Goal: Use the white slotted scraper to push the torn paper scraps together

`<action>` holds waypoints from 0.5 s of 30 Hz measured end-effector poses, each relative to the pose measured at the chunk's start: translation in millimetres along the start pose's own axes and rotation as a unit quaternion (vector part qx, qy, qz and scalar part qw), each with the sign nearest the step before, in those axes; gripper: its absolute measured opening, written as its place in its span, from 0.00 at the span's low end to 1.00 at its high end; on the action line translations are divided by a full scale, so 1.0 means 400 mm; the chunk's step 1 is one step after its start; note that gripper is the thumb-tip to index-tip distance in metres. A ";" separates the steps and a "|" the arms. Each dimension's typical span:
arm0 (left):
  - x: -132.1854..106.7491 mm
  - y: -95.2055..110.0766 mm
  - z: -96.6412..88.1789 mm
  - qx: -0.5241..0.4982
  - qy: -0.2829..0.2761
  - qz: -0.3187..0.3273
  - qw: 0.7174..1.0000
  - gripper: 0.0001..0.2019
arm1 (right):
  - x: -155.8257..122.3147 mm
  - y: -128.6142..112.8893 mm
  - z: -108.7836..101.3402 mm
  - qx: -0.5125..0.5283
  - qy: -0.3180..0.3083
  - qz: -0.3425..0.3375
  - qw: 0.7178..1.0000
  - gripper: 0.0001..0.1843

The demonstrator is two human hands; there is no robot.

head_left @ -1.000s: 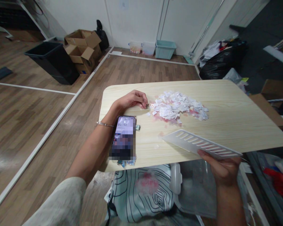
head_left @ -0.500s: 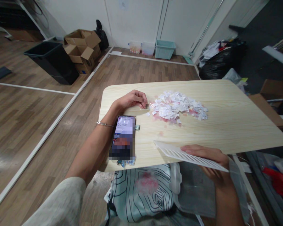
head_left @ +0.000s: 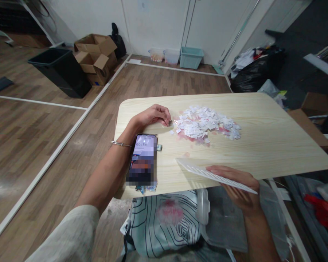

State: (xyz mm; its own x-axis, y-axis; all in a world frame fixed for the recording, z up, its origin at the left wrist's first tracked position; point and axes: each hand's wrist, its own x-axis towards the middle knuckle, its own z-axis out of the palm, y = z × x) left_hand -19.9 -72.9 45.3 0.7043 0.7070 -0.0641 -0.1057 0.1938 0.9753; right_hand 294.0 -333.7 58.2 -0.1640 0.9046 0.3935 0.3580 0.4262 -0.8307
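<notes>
White slotted board (head_left: 196, 170) is pinched in the right grip (head_left: 241, 197); left grip (head_left: 154, 115) curled, contents unclear.

Side items on and around the pale wood-grain tabletop (head_left: 278, 134).
Black rectangular smartphone (head_left: 142, 160), screen up and lit, by near-left corner. Pale-teal cloth with black contour lines (head_left: 161, 238) below near edge. Floor past far-left corner: tall black plastic bin (head_left: 68, 76), open brown cardboard boxes (head_left: 101, 62) beside it. Past far edge: teal rectangular plastic tub (head_left: 191, 60), two clear plastic tubs (head_left: 171, 57) alongside.
</notes>
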 end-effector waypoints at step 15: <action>-0.001 0.000 -0.003 0.002 -0.009 0.002 1.000 0.04 | 0.011 -0.020 0.007 0.053 -0.080 -0.019 0.995 0.09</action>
State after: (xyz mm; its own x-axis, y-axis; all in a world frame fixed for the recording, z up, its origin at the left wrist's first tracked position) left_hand -21.1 -72.3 45.2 0.7162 0.6957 -0.0558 -0.1056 0.1871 0.9767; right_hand 287.8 -333.4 65.6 -0.3231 0.8734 0.3644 0.2507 0.4502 -0.8570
